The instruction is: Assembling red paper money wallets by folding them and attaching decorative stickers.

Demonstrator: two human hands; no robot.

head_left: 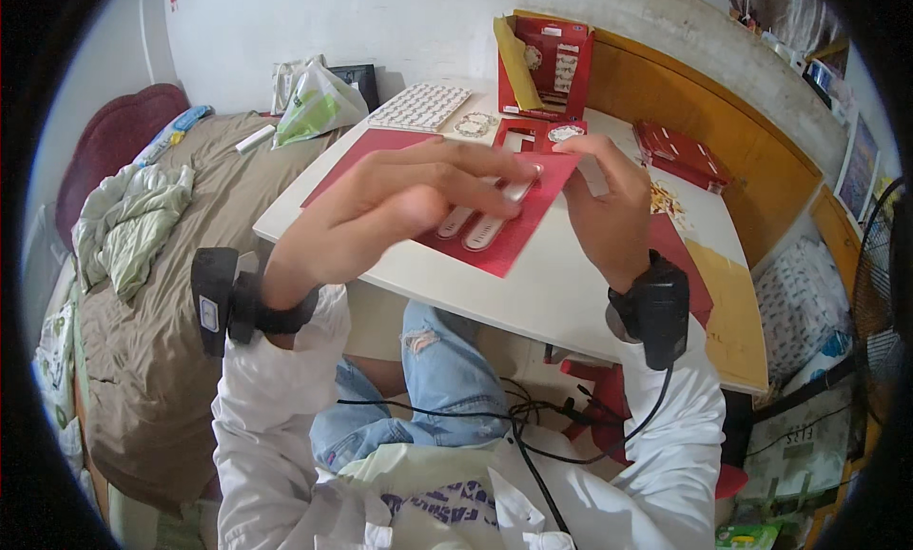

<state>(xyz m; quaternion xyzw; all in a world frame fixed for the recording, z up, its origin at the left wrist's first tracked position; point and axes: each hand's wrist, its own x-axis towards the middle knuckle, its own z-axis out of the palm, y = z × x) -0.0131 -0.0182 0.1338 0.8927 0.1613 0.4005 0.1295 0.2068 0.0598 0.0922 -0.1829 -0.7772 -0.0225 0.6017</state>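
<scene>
A red card [504, 257] is held up above the table, tilted, with long white rounded labels [483, 230] lying side by side on its face. My right hand [613, 207] pinches the card's upper right corner between thumb and fingers. Over the card reaches my left hand [371, 207], fingers stretched out and slightly blurred, the fingertips at the upper ends of the labels. Its thumb stays apart from the fingers. Part of the card and labels is hidden behind the left fingers.
On the white table [399, 276] stand a red display box [545, 69], a white patterned sheet [419, 107], a stack of red packs [681, 154] and small scraps [665, 204]. Red mats lie beneath my hands. A bed [143, 360] is left; black cables [518, 415] cross my lap.
</scene>
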